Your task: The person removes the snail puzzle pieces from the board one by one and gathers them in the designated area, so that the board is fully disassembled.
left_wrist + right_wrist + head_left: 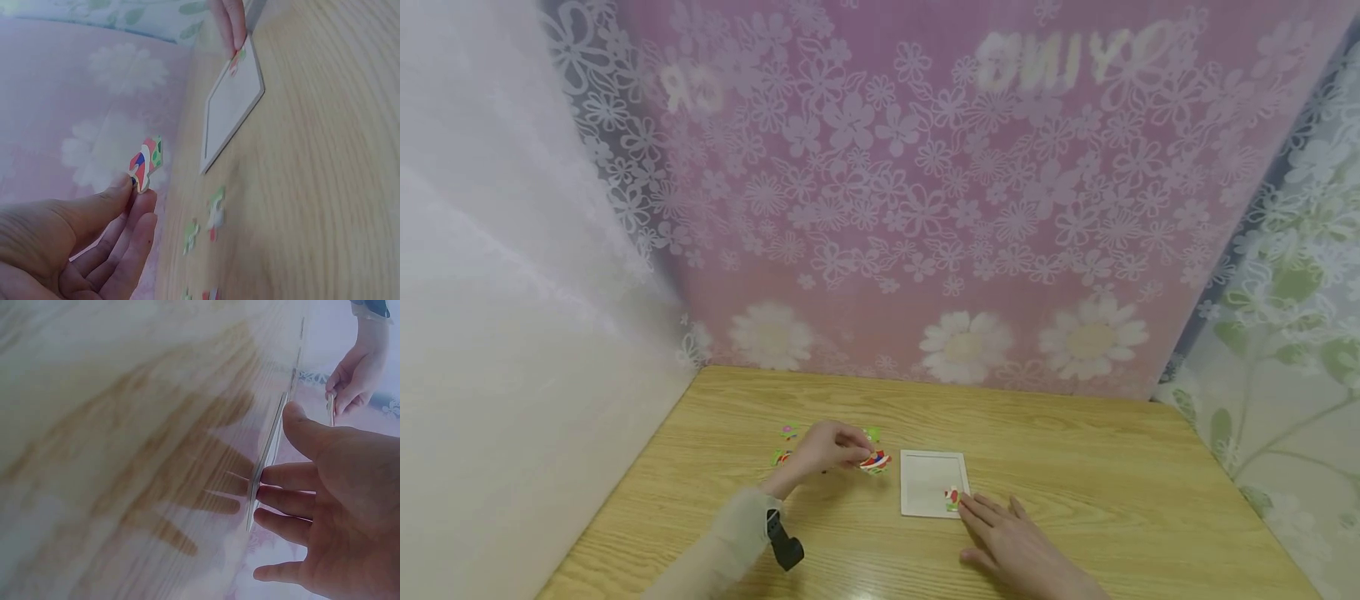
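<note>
My left hand (826, 450) pinches a jigsaw piece (876, 462) between thumb and fingertips, above the wooden table. In the left wrist view this jigsaw piece (147, 161) shows red, white, blue and green printing. Just to its right lies a white puzzle tray (921, 492) with a raised rim. One red and green puzzle piece (952, 497) sits in the tray's near right corner. My right hand (1011, 537) rests at that corner, its fingers fairly straight and touching the tray's edge. The right wrist view shows the tray (269, 456) edge-on at the fingertips.
Several loose puzzle pieces (216, 209) lie on the table (1075, 467) left of the tray, some partly hidden behind my left hand. A black band (785, 542) is on the left wrist. Flowered curtains (887, 208) close off the table's back and sides.
</note>
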`<state>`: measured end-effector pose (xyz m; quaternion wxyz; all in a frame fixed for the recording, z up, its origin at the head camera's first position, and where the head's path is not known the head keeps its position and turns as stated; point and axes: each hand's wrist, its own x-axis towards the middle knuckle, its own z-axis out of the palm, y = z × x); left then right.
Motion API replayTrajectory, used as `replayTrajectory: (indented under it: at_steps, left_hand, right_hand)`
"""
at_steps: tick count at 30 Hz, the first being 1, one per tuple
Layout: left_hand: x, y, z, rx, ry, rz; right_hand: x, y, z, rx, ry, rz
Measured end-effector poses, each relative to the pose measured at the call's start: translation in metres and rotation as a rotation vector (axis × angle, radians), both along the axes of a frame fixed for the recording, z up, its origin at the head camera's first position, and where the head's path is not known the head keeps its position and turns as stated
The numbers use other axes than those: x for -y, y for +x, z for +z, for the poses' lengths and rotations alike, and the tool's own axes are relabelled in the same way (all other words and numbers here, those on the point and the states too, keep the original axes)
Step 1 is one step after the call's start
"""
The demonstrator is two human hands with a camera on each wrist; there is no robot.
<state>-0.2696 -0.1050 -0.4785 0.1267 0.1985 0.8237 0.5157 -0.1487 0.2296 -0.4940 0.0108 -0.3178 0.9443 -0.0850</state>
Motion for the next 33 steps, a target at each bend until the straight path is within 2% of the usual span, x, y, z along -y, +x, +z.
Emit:
replayTrajectory:
  at_steps: [6,10,19,21,28,33]
  left_hand:
    - [0.024,-0.001,0.006,-0.003,-0.002,0.026]
    - [0.038,0.000,0.008,-0.032,-0.044,0.055]
    - [0.058,0.010,-0.001,0.003,-0.078,0.076]
    - [0.062,0.012,-0.004,-0.015,-0.109,0.066]
    - [0.071,0.019,-0.015,0.007,-0.178,0.021]
    - [0.072,0.022,-0.018,-0.029,-0.201,-0.003]
  right_hand:
    - [0.000,0.002,0.000,-0.013,-0.009,0.009]
    - [0.000,0.002,-0.001,-0.035,0.003,0.011]
    - [-0.001,-0.001,-0.005,-0.074,0.019,0.014]
    - [-0.001,-0.001,-0.005,-0.073,0.019,0.014]
    - [0.000,-0.001,-0.003,-0.049,0.022,0.009]
    - [0.002,-0.002,-0.002,-0.036,0.008,0.007]
